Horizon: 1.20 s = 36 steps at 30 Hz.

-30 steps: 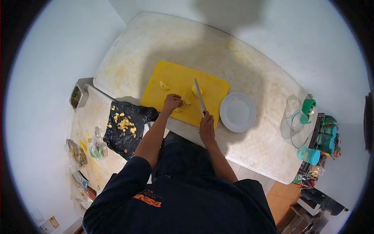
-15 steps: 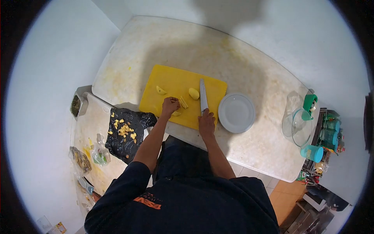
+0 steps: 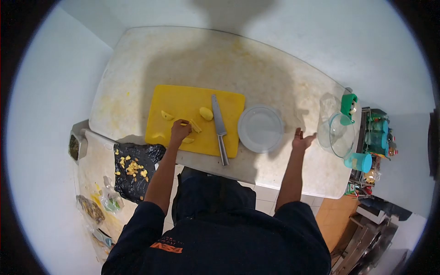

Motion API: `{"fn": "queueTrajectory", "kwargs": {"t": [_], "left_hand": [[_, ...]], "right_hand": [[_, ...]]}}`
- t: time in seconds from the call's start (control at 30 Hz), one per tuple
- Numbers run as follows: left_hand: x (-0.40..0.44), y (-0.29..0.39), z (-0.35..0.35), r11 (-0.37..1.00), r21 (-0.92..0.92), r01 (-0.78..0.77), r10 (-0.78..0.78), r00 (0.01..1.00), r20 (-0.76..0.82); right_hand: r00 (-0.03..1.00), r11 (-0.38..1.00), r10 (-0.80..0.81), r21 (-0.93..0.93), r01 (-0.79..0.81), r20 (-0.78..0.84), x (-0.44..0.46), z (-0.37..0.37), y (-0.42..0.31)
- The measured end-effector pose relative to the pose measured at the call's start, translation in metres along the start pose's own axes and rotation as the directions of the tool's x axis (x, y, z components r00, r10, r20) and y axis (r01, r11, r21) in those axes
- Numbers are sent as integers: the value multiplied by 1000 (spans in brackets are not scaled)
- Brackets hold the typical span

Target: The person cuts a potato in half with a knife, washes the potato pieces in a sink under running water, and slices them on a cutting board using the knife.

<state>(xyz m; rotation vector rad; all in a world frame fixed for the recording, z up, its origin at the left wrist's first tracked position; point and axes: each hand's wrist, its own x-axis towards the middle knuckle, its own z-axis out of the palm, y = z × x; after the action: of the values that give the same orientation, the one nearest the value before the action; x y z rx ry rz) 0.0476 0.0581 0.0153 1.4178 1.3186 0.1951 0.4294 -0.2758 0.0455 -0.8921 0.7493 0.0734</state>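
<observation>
On the yellow cutting board [image 3: 158, 103], my left hand [image 3: 180, 132] is closed, its fingers pinching a potato stick [image 3: 184, 123]. More cut potato sticks [image 3: 195, 126] lie beside those fingers. A peeled potato piece [image 3: 206, 113] sits farther right, and a potato wedge [image 3: 167, 115] rests on the left. The knife [image 3: 219, 123] lies on the board, its handle reaching past the near edge. My right hand [image 3: 302, 140] is empty with fingers spread, over the table between the white plate [image 3: 261, 129] and the clear glass bowl [image 3: 353, 137].
A black plastic bag [image 3: 128, 190] with potato peelings lies to the left. A green container [image 3: 348, 104] and a turquoise cup [image 3: 360, 162] stand near the bowl. A rack of bottles [image 3: 378, 135] is beyond the table's right edge. Walls border the table's far side.
My right hand has let go of the knife and moved right, past the plate toward the glass bowl. The left hand stays by the potato sticks. The whole view has shifted.
</observation>
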Motion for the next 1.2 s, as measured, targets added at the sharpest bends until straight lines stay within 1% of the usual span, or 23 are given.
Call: {"fn": "queueTrajectory", "kwargs": {"t": [0.03,0.1,0.13,0.2,0.33,0.43,0.5,0.53,0.63,0.7,0.73,0.77,0.83,0.87,0.97,1.0,1.07,1.1,1.13,1.17,1.2], "left_hand": [[-2,-2,-2,1000,-11,6,-5,1000,7],[-4,1,-4,999,-46,25,-23,999,30],[-8,3,-6,997,-68,44,-41,998,45],[-11,6,-9,993,-96,62,-57,997,54],[-12,9,-10,991,-106,76,-70,996,58],[-10,9,-9,994,-77,77,-72,996,58],[-5,4,-9,996,-58,63,-60,997,46],[1,-5,-9,998,-48,52,-50,998,40],[-1,-7,-8,999,-21,33,-33,999,31],[0,-6,-8,999,-27,25,-24,999,25],[1,-8,-8,999,-40,23,-22,999,24],[2,-11,-7,998,-55,23,-22,1000,22],[2,-11,-7,1000,-4,17,-17,1000,19],[2,-11,-7,1000,21,17,-18,1000,13],[9,-29,-4,997,42,-64,64,998,-8],[7,-29,-5,996,33,-79,80,997,-23],[3,-27,-5,994,15,-111,111,992,-55],[-1,-25,-7,985,43,-167,170,982,-82],[-4,-23,-9,972,73,-223,229,968,-104],[-8,-19,-13,955,106,-278,290,949,-122],[-12,-15,-18,958,84,-276,285,948,-139]], "right_hand": [[999,994,-44,101,44,-7,31,-8,-14],[1000,935,16,354,-7,-24,67,-14,-47],[1000,932,12,361,-17,17,83,-20,-61],[993,938,5,343,-46,118,115,-30,-85],[924,984,-5,168,-64,381,171,-60,-108],[891,993,32,90,-82,453,193,-79,-114],[908,988,90,80,-134,408,183,-71,-115],[917,999,40,-11,-38,397,159,-64,-108],[863,965,179,89,-249,472,193,-85,-106],[921,979,195,-9,-204,337,116,-38,-96],[914,974,221,-34,-223,340,94,-23,-90],[920,981,184,-131,-147,347,65,-4,-83],[918,948,118,-318,9,378,21,28,-66],[830,944,109,-318,86,548,22,33,-56],[804,876,206,-472,103,558,-41,87,-26],[787,873,230,-479,93,573,-62,102,-13],[725,861,389,-504,-67,568,-60,127,26],[686,842,463,-519,-144,561,-66,139,44],[571,837,497,-534,-118,653,-74,146,62],[549,822,532,-548,-154,645,-85,156,82],[528,807,564,-560,-189,635,-95,167,102]]}}
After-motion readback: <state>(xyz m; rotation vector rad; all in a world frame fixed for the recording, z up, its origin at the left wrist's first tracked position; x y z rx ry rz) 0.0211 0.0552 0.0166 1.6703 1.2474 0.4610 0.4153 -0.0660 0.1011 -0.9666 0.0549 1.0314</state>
